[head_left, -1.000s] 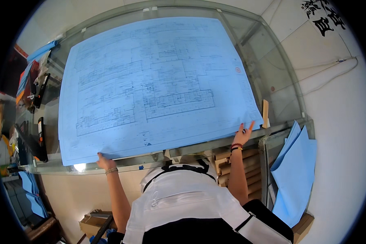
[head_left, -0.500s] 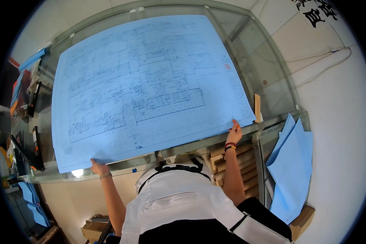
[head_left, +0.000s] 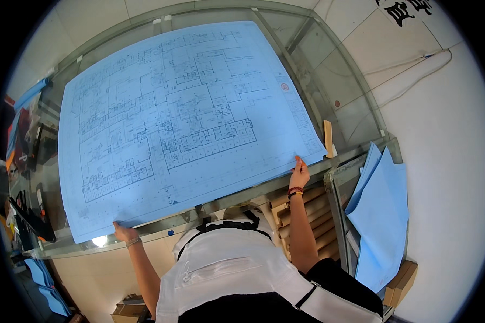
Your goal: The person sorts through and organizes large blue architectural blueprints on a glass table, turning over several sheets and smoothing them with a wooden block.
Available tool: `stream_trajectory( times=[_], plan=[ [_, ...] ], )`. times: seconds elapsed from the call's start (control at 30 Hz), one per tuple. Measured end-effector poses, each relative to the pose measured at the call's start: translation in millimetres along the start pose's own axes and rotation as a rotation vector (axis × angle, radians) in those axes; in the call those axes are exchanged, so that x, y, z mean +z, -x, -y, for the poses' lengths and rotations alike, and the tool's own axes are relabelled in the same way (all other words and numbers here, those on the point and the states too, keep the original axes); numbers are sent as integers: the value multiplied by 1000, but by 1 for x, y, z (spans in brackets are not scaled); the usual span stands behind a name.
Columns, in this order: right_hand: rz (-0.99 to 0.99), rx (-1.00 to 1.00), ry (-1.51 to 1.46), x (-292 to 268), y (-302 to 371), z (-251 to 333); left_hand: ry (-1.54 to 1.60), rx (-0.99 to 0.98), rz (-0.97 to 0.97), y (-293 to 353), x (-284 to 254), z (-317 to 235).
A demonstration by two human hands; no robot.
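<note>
A large light-blue sheet with a printed floor plan, a blueprint [head_left: 264,145], lies spread over the glass-topped table [head_left: 355,89]. Its near edge runs along the table's front frame. At the near left of that edge, my left hand [head_left: 126,232] pinches the paper between thumb and fingers. My right hand [head_left: 300,174] grips the same edge close to the near right corner, thumb on top. Whether more than one sheet lies in the stack is hard to tell, though a second edge seems to show below the top one.
A small wooden block [head_left: 327,138] stands by the sheet's right corner. Folded blue paper [head_left: 380,215] hangs at the right, beside cardboard tubes [head_left: 320,223] under the table. Black-handled tools [head_left: 32,218] clutter the left side. Cardboard boxes [head_left: 400,283] sit low at the right.
The whole view has shifted and turned slightly, so table and sheet appear farther left. Both hands keep their hold on the blueprint's near edge; the sheet shows no clear movement on the table.
</note>
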State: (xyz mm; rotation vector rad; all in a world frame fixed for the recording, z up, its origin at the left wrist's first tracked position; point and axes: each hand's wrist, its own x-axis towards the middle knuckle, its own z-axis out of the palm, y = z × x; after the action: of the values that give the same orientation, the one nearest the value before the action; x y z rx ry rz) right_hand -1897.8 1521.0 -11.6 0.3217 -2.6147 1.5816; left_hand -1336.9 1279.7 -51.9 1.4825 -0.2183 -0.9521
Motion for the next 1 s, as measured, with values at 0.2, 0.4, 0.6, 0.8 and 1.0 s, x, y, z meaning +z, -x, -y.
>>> stream_trajectory(
  times=[0.2, 0.4, 0.6, 0.8, 1.0],
  plan=[
    [27, 147, -305, 14, 2, -1, 45, -25, 49, 2, -6, 1],
    [83, 543, -906, 18, 3, 33, -80, 36, -25, 24, 16, 8],
    [255, 464, -1016, 26, -55, -21, 119, 16, -97, 65, 44, -9],
    [122, 468, -541, 17, -76, -18, 92, 414, -232, -10, -37, -51],
    [135, 543, -219, 11, -94, -26, 143, 318, -283, -22, -45, -65]
  ],
)
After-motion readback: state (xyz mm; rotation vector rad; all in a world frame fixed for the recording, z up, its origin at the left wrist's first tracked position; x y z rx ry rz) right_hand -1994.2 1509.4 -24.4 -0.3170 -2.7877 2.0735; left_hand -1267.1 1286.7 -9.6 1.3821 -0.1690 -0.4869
